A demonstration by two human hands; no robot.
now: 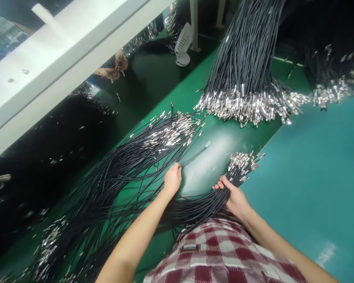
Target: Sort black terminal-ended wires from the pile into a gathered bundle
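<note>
My right hand (234, 196) is wrapped round a bundle of black cables (200, 206), just below their silvery metal connector ends (243, 165). In my left hand (173, 179), closed in a pinch, is a single black cable (194, 155) whose pale end points up and to the right, blurred. Beyond that hand a loose pile of black cables (118, 163) spreads over the green table, its metal ends (174, 129) gathered at the upper right. The held bundle trails left beneath my left forearm toward that pile.
A thick bunch of cables (244, 51) hangs over the green table (212, 133) at the back. A white shelf beam (61, 59) crosses the upper left. A small white fan (183, 45) stands behind, near another person's hands (115, 68). Teal floor (306, 177) lies right.
</note>
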